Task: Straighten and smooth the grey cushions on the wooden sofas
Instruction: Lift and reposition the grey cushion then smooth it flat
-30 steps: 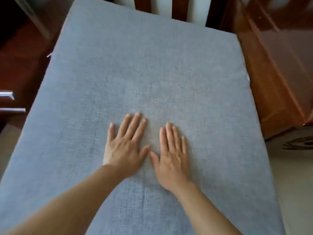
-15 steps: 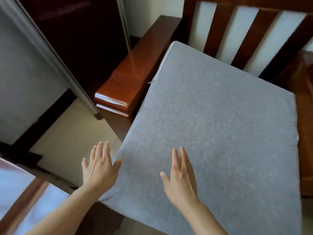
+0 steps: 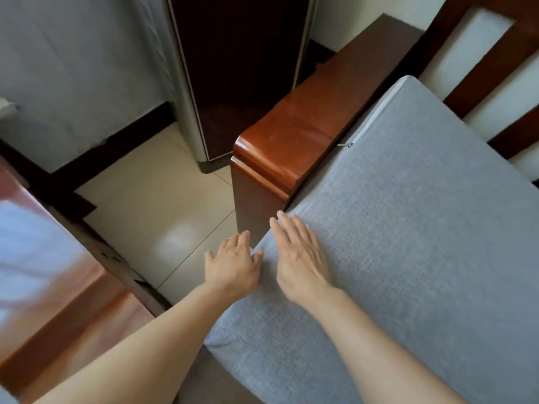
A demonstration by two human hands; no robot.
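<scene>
A grey cushion (image 3: 408, 234) lies flat on the seat of a wooden sofa and fills the right half of the view. My right hand (image 3: 300, 258) rests flat on the cushion near its front left corner, fingers straight. My left hand (image 3: 232, 265) is at the cushion's left edge, fingers spread, mostly over the floor, with its thumb side against the cushion's edge. Neither hand holds anything.
The sofa's polished wooden armrest (image 3: 294, 144) runs along the cushion's left side, and its slatted back (image 3: 478, 80) is at the top right. Beige floor tiles (image 3: 163, 217) lie to the left. A dark cabinet (image 3: 242, 68) stands behind; a glossy wooden surface (image 3: 58, 293) is at the lower left.
Both hands have slid from the cushion's middle to its front left corner. The left hand has gone off the edge. The view has swung left, showing the floor and the armrest.
</scene>
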